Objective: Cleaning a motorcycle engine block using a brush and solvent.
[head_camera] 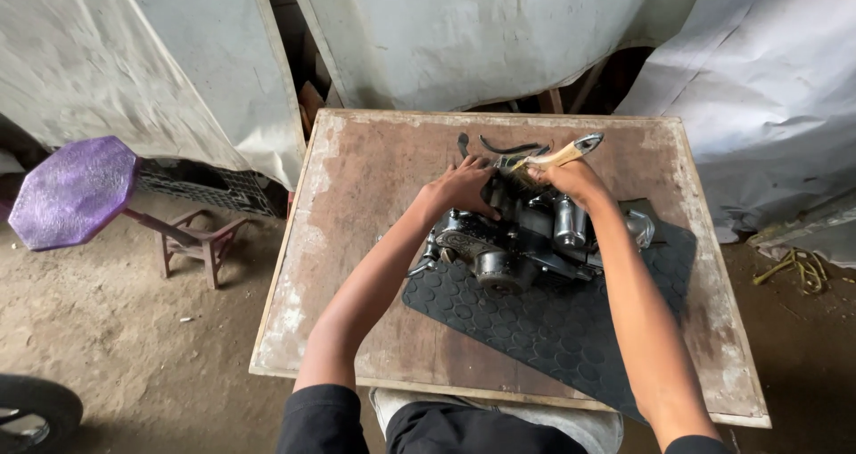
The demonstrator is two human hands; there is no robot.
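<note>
A dark, greasy engine block (pixel 522 240) with metal cylinders lies on a black studded rubber mat (pixel 553 329) on a worn wooden table (pixel 357 240). My left hand (pixel 464 186) rests on the engine's far left side, fingers curled over it. My right hand (pixel 575 177) grips a brush (pixel 557 155) with a pale wooden handle, its bristles pressed to the engine's far top. Both forearms reach in from the near edge.
Thin dark curved parts (pixel 504 146) lie on the table beyond the engine. A purple octagonal stool (pixel 71 191) stands at the left on the dirt floor. Grey tarpaulins (pixel 481 35) hang behind. A tyre (pixel 36 409) shows at bottom left; a yellow rope (pixel 802 271) lies right.
</note>
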